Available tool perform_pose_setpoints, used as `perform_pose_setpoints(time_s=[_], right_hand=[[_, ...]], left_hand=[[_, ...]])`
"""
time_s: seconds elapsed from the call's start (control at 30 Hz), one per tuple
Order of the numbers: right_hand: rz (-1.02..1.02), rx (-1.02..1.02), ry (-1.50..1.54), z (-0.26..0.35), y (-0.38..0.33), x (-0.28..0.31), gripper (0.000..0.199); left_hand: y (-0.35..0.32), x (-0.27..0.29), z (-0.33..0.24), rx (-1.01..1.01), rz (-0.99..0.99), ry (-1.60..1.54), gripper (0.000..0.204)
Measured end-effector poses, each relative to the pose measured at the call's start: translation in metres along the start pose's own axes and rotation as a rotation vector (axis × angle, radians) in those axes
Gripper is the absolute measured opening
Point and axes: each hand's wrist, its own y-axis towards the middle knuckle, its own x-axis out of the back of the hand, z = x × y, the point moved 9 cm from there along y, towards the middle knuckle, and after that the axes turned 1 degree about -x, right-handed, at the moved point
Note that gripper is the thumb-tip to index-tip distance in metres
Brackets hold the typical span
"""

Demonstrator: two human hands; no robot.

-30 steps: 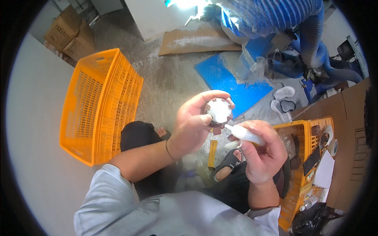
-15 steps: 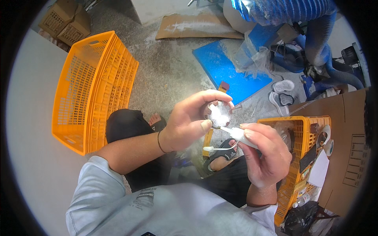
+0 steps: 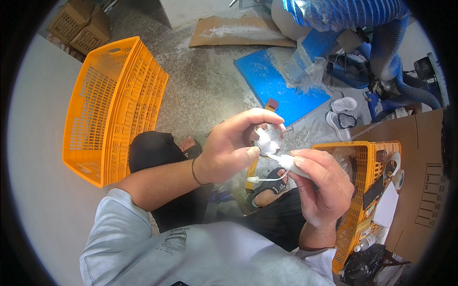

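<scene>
My left hand point(image 3: 228, 145) is closed around a small round piece point(image 3: 266, 139), reddish brown at its edge with a bright, washed-out white face; its exact kind is unclear. Thumb and fingers grip it from opposite sides. In my right hand point(image 3: 324, 183) is a small white squeeze bottle point(image 3: 290, 163) with a narrow nozzle, pinched between thumb and fingers. The nozzle tip points at the lower edge of the round piece, touching or very near it. From the bottle a white cap point(image 3: 253, 179) dangles on a thin strap.
Stacked yellow crates point(image 3: 107, 114) stand at the left. Another yellow crate point(image 3: 350, 224) at the right carries tape rolls and scraps. Ahead lie a blue board point(image 3: 281, 86) and a cardboard sheet point(image 3: 238, 31) on the floor. Blue ribbed hoses point(image 3: 386, 47) fill the upper right, near white shoes point(image 3: 339, 119).
The round piece has turned slightly in my left hand, so more of its brown edge shows. My right hand and the bottle have hardly moved.
</scene>
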Motion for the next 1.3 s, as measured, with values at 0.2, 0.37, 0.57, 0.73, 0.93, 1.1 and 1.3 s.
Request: perform_pose_setpoints(time_s=[0.2,0.37,0.57,0.73,0.93,1.1,1.3], right_hand=[[0.008,0.030,-0.049,0.002,0.001,0.002,0.027],[0.008,0.047,-0.101,0.003,0.001,0.002,0.028],[0.013,0.085,-0.134,0.007,0.002,0.003,0.025],[0.005,0.092,-0.149,0.009,0.002,0.003,0.024],[0.021,0.079,-0.148,0.008,0.001,0.003,0.037],[0.026,0.090,-0.158,0.008,0.001,0.003,0.037],[-0.006,0.082,-0.145,0.007,0.002,0.003,0.032]], left_hand=[[0.000,0.001,0.004,0.026,-0.033,0.055,0.059],[-0.001,0.002,0.008,0.048,-0.045,0.081,0.059],[0.000,0.002,0.009,0.039,-0.033,0.086,0.058],[0.000,0.001,0.010,0.045,-0.041,0.088,0.057],[-0.001,0.000,0.009,0.074,-0.042,0.099,0.058],[-0.001,0.000,0.009,0.055,-0.028,0.131,0.058],[0.000,0.000,0.011,0.043,-0.027,0.105,0.057]])
